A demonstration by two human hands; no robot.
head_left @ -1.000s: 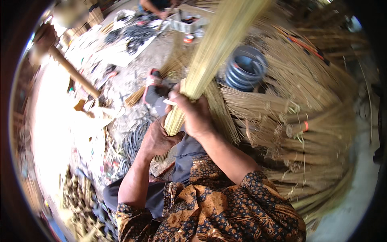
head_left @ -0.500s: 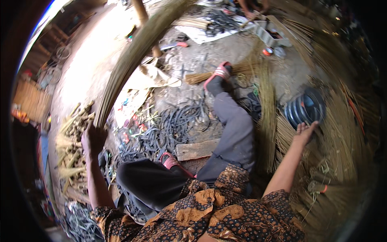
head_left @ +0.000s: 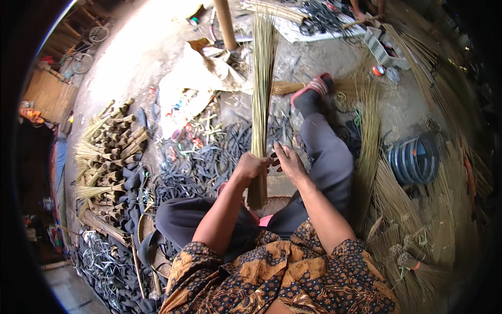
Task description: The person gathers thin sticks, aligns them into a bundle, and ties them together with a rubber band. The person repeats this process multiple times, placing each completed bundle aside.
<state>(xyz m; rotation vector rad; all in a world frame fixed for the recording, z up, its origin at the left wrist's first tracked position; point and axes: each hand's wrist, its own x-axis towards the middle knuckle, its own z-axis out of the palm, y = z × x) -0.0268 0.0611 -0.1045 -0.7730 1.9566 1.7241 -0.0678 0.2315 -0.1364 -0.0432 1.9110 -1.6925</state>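
Bundle of palm-rib sticks (head_left: 263, 89) is now being held upright in front of the torso, where half a second ago it was being swung out to the left in one hand alone while the right arm was stretched toward the stick piles on the right. Both hands are being brought back onto it, so the work is judged to be shifting from fetching to gathering and squaring the bundle. Left hand (head_left: 252, 166) is being clamped around the sticks a little above their butt end, fingers wrapped fully round. Right hand (head_left: 288, 162) is being held flat and open against the right side of the bundle, fingers spread, touching but not gripping. Butt end is being rested low, just beside the grey-trousered knee (head_left: 324, 152), and the thin tips are being fanned upward toward the wooden post (head_left: 226, 23) at the top of the view. Sticks are being seen as pale yellow-green, straight, tightly packed at the grip and looser above; no tie can be made out on them. Finished short bundles (head_left: 112, 152) are being stacked on the left, black rubber strips (head_left: 209, 167) are being spread over the ground ahead, loose sticks (head_left: 418, 220) are being heaped on the right beside a coil of blue-grey banding (head_left: 413, 157).
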